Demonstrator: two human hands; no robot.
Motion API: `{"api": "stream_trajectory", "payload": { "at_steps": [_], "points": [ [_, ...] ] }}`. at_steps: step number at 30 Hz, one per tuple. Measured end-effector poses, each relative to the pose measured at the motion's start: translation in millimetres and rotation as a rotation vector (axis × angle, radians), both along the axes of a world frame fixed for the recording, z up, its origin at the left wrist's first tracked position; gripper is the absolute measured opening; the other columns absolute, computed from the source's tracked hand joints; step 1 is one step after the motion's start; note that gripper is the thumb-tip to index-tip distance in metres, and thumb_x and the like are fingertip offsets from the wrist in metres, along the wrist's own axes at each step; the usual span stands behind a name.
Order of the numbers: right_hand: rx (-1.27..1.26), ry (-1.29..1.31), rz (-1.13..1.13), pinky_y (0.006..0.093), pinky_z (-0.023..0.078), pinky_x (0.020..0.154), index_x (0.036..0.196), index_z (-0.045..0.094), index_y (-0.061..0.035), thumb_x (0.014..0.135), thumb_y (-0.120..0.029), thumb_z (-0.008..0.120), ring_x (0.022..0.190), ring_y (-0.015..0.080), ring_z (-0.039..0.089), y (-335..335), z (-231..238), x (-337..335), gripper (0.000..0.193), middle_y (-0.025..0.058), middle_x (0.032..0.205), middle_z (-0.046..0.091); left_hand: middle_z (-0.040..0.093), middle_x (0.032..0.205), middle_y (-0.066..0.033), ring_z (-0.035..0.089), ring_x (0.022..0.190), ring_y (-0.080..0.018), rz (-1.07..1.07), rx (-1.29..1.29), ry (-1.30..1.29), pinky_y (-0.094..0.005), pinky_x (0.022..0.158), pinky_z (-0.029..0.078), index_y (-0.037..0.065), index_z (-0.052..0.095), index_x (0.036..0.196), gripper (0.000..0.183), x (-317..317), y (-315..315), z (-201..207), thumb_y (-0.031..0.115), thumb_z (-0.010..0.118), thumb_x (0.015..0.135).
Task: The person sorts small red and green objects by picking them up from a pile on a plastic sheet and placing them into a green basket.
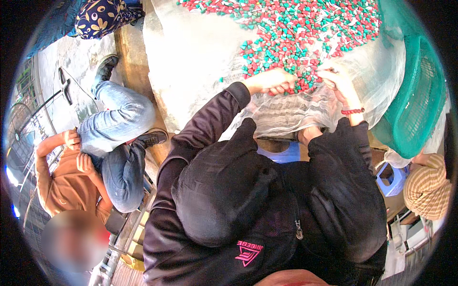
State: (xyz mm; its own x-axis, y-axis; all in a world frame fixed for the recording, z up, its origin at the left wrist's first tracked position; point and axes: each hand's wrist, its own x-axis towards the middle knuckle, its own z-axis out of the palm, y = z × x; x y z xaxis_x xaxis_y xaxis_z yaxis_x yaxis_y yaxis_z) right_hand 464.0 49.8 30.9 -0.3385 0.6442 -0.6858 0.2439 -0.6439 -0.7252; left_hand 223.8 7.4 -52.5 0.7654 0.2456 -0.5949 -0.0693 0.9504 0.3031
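Note:
Many small cone-shaped plastic pieces (281, 50), red and green with white bits among them, lie heaped on a pale sheet in front of me. At the near edge of the heap is my left hand (275, 81), its fingers curled in; what they hold, if anything, is hidden. My right hand (338, 82), with a red beaded bracelet (352, 111) at the wrist, is at the heap's near right edge. Its fingertips are bent together beside red pieces, and I cannot make out what is between them. Sheer white netting (291, 109) hangs below both hands, over my lap.
A green mesh basket (412, 102) stands at the right. Someone in a brown shirt and jeans (117, 112) sits to the left; a striped garment (427, 186) shows at the far right. Blue plastic stools (392, 181) stand low down. Flower-patterned navy cloth (98, 19) is at the upper left.

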Motion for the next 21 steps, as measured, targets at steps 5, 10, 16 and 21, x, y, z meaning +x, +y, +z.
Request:
{"api": "stream_trajectory", "payload": {
  "at_steps": [5,10,16,21],
  "points": [
    [0.068,0.454,-0.199,0.0208,0.028,0.048,0.082,0.051,-0.0044,0.076,-0.004,0.06,0.054,0.008,0.038,-7,19,33,0.011,0.0009,0.072,0.043,0.028,0.053,0.0104,0.023,0.041,-0.0004,0.188,0.056,0.206,-0.0179,0.035,0.016,0.007,0.056,0.081,0.026,-39,29,5,0.029,0.05,0.093],
    [0.065,0.614,-0.15,0.0204,0.033,0.052,0.085,0.052,-0.0044,0.071,-0.007,0.06,0.067,0.0097,0.046,12,28,19,0.017,0.0037,0.078,0.05,0.062,0.066,-0.0054,0.058,0.052,-0.015,-0.11,1.363,0.764,-0.0291,0.05,0.046,0.007,0.066,0.092,0.023,-26,28,22,0.026,0.056,0.086],
    [-0.108,0.838,-0.084,0.0187,0.031,0.046,0.083,0.052,-0.0057,0.084,-0.02,0.057,0.055,0.007,0.041,31,42,-20,0.015,0.0026,0.072,0.048,0.059,0.074,-0.0117,0.061,0.065,-0.0273,-0.439,1.634,0.92,-0.0376,0.059,0.048,0.003,0.057,0.086,0.014,9,0,23,0.013,0.061,0.077],
    [-0.193,0.387,-0.03,0.0223,0.035,0.046,0.084,0.054,-0.0052,0.089,-0.024,0.056,0.054,0.0085,0.045,35,-5,-8,0.02,0.0005,0.069,0.051,0.059,0.077,-0.0127,0.06,0.068,-0.0298,-0.358,1.76,0.913,-0.0386,0.057,0.046,0.003,0.057,0.082,0.014,-13,2,15,0.015,0.061,0.077]
  ]
}}
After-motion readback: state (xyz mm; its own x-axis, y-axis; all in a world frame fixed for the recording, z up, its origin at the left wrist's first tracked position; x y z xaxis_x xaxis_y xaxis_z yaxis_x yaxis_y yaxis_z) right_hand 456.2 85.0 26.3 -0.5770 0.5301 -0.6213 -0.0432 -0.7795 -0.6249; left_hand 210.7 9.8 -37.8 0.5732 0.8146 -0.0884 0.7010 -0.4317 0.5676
